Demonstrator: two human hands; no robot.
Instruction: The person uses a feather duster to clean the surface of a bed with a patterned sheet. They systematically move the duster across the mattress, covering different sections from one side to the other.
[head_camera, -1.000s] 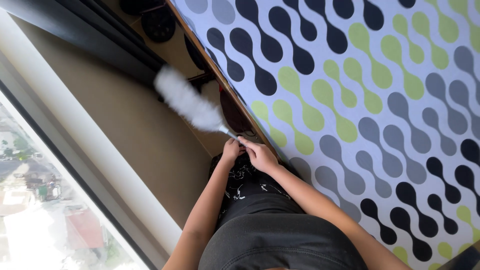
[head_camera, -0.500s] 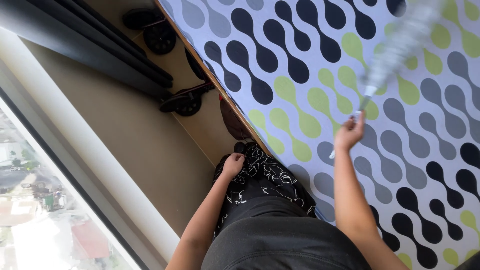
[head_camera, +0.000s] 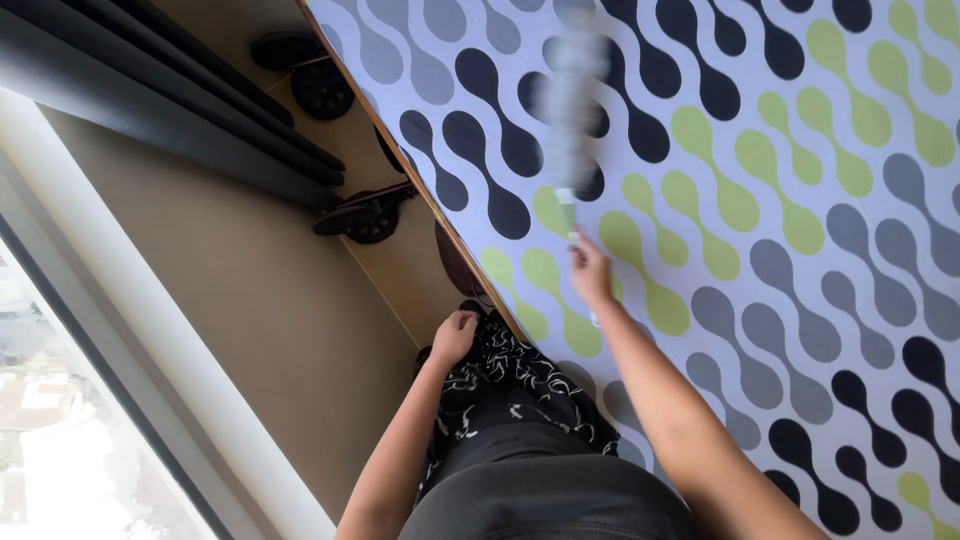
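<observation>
The left hand (head_camera: 455, 335) is curled closed against the patterned black-and-white garment (head_camera: 510, 375) at the table (head_camera: 800, 200) edge. The right hand (head_camera: 590, 275) grips the handle of a blurred white duster (head_camera: 572, 95) over the table's patterned surface. Wheeled chair bases (head_camera: 365, 215) stand on the floor beside the table.

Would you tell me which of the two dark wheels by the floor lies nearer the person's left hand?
The lower wheel, under the patterned surface's edge; the other lies farther up.

I'm seeing a fluffy, soft-fibred duster (head_camera: 572, 100) blurring, a smooth matt patterned surface (head_camera: 800, 200) showing, thin printed cloth trousers (head_camera: 510, 370) draping, matt beige floor (head_camera: 270, 330) lying.
</observation>
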